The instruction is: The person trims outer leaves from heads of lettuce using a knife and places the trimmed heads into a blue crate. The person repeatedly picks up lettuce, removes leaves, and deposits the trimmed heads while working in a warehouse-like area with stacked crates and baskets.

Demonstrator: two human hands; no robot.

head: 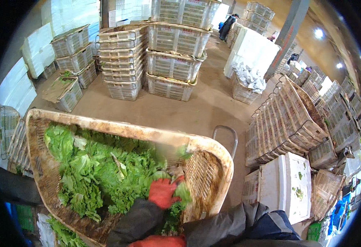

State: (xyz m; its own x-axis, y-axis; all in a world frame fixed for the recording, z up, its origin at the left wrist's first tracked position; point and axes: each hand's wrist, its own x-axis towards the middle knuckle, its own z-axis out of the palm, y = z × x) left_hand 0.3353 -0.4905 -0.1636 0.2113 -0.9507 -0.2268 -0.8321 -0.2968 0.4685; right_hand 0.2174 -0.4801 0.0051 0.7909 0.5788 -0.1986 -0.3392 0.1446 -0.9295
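Observation:
A dirty white plastic crate (pixel 211 142) lies before me, with heads of green leafy lettuce (pixel 118 166) spread over its left and middle. My left hand (pixel 163 192), in a red glove, is inside the crate near its right end. Its fingers are curled on a lettuce head whose pale brownish butt is blurred; leaves show on both sides of the glove. My right hand (pixel 159 241), also red-gloved, is low at the bottom edge of the view, cut off by it and partly behind the sleeves. Its fingers do not show. Darker greens lie between the two hands.
Stacked crates (pixel 177 64) stand on the brown floor beyond. A metal loop handle (pixel 236 139) rises beside my crate. To the right are nested crates (pixel 279 123) and a white foam box (pixel 297 188) with leaf scraps. A person (pixel 228 26) in dark clothes stands far back.

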